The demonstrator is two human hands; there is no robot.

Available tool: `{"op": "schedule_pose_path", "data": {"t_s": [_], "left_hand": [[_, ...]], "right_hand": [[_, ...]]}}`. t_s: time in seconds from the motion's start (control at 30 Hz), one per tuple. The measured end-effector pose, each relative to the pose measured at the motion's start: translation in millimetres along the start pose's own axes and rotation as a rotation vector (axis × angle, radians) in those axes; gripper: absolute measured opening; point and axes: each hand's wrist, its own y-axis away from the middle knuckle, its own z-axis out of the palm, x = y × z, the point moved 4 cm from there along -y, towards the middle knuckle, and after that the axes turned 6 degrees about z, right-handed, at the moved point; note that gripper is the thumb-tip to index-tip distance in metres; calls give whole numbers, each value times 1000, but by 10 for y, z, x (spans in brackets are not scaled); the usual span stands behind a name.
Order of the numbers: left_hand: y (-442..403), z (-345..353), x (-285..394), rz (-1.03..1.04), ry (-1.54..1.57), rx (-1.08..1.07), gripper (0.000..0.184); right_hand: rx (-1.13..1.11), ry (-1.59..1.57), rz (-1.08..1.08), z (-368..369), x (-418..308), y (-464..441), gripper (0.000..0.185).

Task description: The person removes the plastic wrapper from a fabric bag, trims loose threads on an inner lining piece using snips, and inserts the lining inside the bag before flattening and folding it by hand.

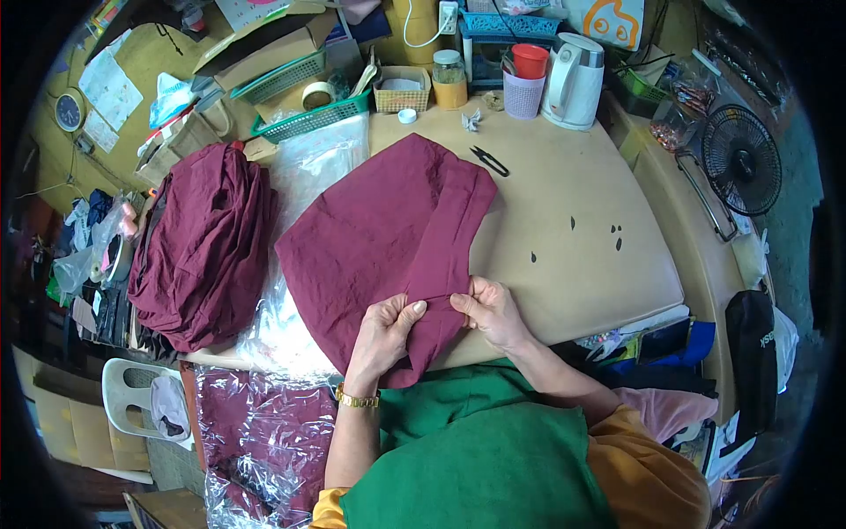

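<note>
A maroon fabric piece [370, 220], sewn like a bag or cover with a wide hemmed band, lies across the table in front of me. My left hand [385, 333] pinches its near edge between thumb and fingers, a gold-coloured watch on that wrist. Close by on the right, my right hand [493, 313] grips the same band, thumb on top and fingers partly hidden beneath the cloth. Beyond the fabric's upper right corner rest black thread snips [490, 160]. To the left stands a bulky heap of maroon fabric [204, 247].
Clear plastic sheets [322, 150] lie under the fabric on the tan table [582, 264]. Along the back are a green basket [310, 119], a jar [449, 79], a lilac cup [523, 93] and a white kettle [574, 81]. A black fan [743, 160] stands right; plastic-wrapped maroon cloth [264, 441] sits lower left.
</note>
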Motion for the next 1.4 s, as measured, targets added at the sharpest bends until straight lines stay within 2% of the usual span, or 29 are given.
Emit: {"op": "schedule_pose_path", "data": {"t_s": [0.03, 0.1, 0.17, 0.23, 0.3, 0.33, 0.4, 0.5, 0.67, 0.73, 0.77, 0.8, 0.87, 1.07, 1.1, 1.13, 1.2, 1.27, 1.33, 1.37, 1.4], "left_hand": [[3, 3, -16, 0, 0, 2, 27], [4, 62, -44, 19, 190, -92, 25], [15, 95, -11, 18, 228, -72, 24], [51, 110, 92, 19, 266, -52, 25], [100, 71, 223, -3, -197, 32, 27], [132, 96, 272, 146, -451, 87, 25], [181, 166, 405, 341, -587, 168, 22], [163, 162, 380, 252, -529, 274, 22], [188, 130, 543, 177, -594, 226, 25], [267, 146, 677, 504, -736, 206, 29], [281, 118, 625, 381, -792, 160, 32], [279, 99, 608, 380, -792, 163, 32], [249, 25, 472, 133, -713, 156, 36], [282, -7, 641, 171, -624, 218, 41], [284, -11, 607, 148, -786, 125, 50], [300, -35, 582, 147, -785, 129, 50], [324, -18, 424, -12, -991, -102, 59], [317, -23, 383, 14, -982, -107, 62], [294, 25, 621, 434, -883, 142, 53], [238, 66, 625, 430, -883, 146, 53], [158, 73, 617, 401, -748, 229, 44]], "right_hand": [[-7, -44, 64, -21, 23, 2, 37], [-32, -73, 71, -73, 37, 15, 33], [-53, -105, 80, -66, 28, 25, 31], [-73, -10, -82, 3, -134, 48, 27], [-152, 60, -52, -15, -98, 52, 31], [-229, 130, -24, -5, -79, 56, 36], [-212, 49, -41, 39, -80, 67, 37], [-143, -71, -93, 128, -6, 60, 35], [42, -134, -155, 157, 51, -7, 29], [63, -177, -110, 108, 1, -66, 28], [74, -272, -151, 117, 40, -121, 29], [71, -272, -151, 126, 18, -133, 29], [112, -240, -227, 142, -74, -135, 29], [143, -75, -268, 76, -171, -127, 30], [139, -73, -269, 70, -168, -152, 30], [194, -176, -293, 32, -150, -175, 29], [247, -278, -318, -2, -152, -206, 29], [293, -345, -321, -28, -154, -212, 28], [273, -264, -325, -18, -148, -193, 28], [250, -183, -331, 5, -150, -187, 27], [244, -183, -329, 48, -166, -181, 27]]}}
